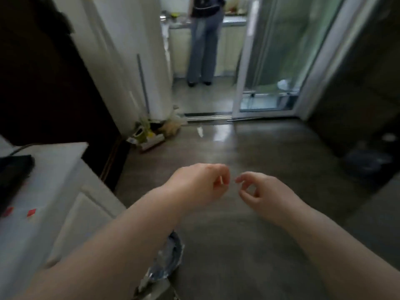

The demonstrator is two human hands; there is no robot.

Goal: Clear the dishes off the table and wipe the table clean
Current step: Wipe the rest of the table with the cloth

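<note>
No dining table or dishes show in the head view. My left hand point(200, 184) and my right hand point(260, 194) hover side by side over the grey floor point(249, 152), fingertips almost meeting. Both have loosely curled fingers and hold nothing that I can make out. The picture is blurred. Far ahead, through an open doorway, a kitchen counter point(234, 20) carries several small items too blurred to name.
A person point(204, 40) stands at the counter, back to me. A sliding glass door point(275, 61) is on the right, a white cabinet point(54, 191) on the left. A bin lined with a plastic bag point(166, 263) is under my left forearm. Clutter point(151, 135) lies by the white wall.
</note>
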